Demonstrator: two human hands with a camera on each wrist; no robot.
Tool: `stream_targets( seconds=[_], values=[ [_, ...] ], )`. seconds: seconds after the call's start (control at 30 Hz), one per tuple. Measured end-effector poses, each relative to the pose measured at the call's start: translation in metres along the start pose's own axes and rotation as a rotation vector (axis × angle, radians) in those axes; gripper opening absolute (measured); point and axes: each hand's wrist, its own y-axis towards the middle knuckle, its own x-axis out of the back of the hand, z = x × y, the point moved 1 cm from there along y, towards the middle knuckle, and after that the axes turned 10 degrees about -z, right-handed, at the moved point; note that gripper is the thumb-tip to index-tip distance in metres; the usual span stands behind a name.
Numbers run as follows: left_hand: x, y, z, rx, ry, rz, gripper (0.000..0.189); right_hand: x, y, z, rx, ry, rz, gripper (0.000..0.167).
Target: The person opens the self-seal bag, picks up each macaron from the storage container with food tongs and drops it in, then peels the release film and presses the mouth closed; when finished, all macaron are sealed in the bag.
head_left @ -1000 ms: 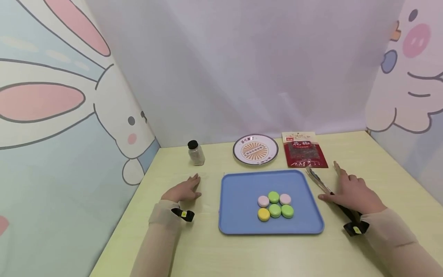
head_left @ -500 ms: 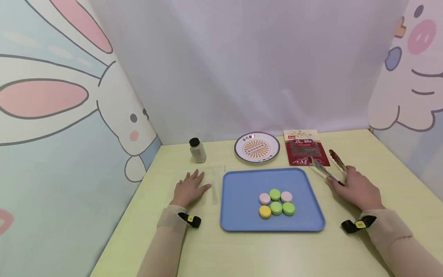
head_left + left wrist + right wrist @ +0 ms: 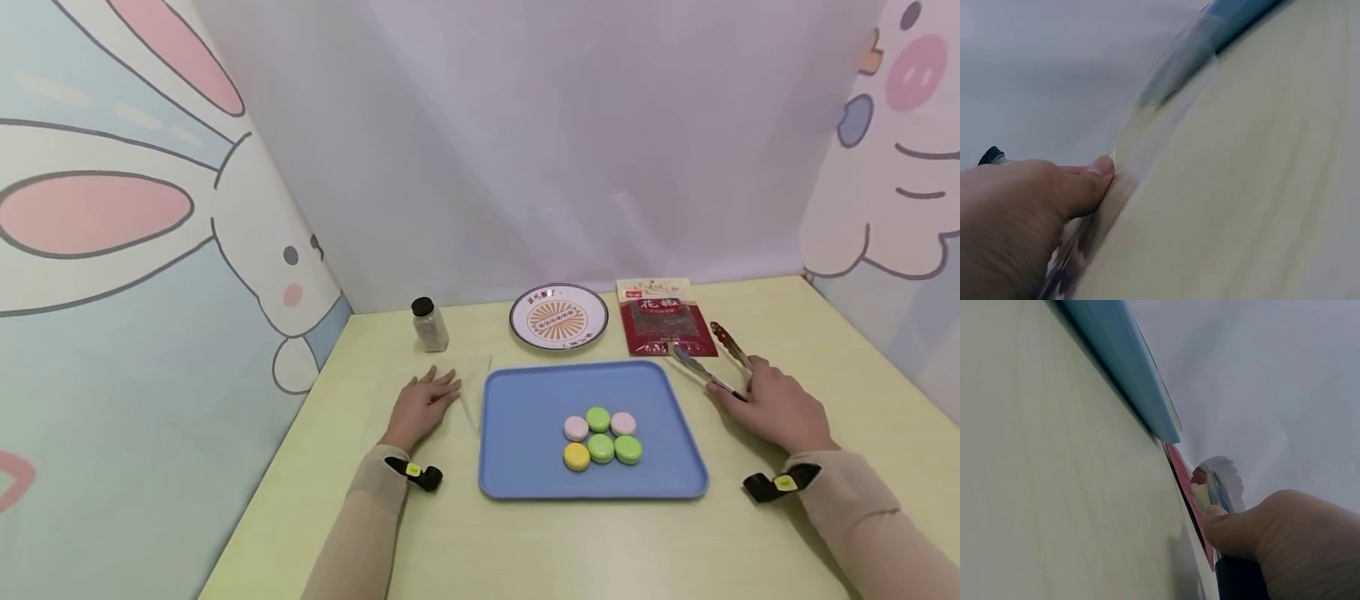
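My left hand point(image 3: 422, 408) lies left of the tray, thumb and fingers drawn together. They pinch a thin clear plastic bag or sheet point(image 3: 468, 375) lying flat on the table; its kind is hard to tell. In the left wrist view, the clear plastic point(image 3: 1147, 140) runs out from the thumb tip. My right hand point(image 3: 783, 408) grips metal tongs point(image 3: 697, 365) with dark handles, tips spread apart and pointing away near the red packet. The right wrist view shows the tongs point(image 3: 1219, 490) partly hidden behind the thumb. Nothing is between their tips.
Between the hands lies a blue tray point(image 3: 525, 475) with several macarons point(image 3: 602, 448) in green, pink and yellow. Behind it stand a patterned plate point(image 3: 558, 317), a red spice packet point(image 3: 663, 325) and a black-capped jar point(image 3: 430, 327). A wall closes the back.
My right hand has taken hold of the tongs, lifting and turning them so both tips show. My left hand has moved right, its fingers closing from spread onto the clear plastic.
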Motion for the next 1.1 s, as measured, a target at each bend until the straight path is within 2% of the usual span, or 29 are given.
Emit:
stream_targets(
  seconds=[0.2,0.33,0.67,0.87,1.1],
  values=[
    [0.003,0.005,-0.008,-0.011,0.102,-0.19,0.019,0.001,0.003,0.0,0.0,0.005,0.0,0.078],
    [0.006,0.005,-0.01,0.01,0.108,-0.251,0.014,0.003,0.001,0.0,0.0,0.006,0.012,0.076],
    [0.004,0.003,-0.009,-0.014,0.029,-0.308,0.004,0.001,-0.001,0.0,0.006,0.003,0.012,0.077],
    [0.007,0.007,-0.012,-0.009,-0.016,-0.32,0.007,0.003,0.003,0.0,0.008,0.006,-0.002,0.078],
    [0.005,0.002,-0.011,-0.027,0.014,-0.265,0.01,0.001,0.002,-0.002,0.01,0.01,0.016,0.082]
  ],
)
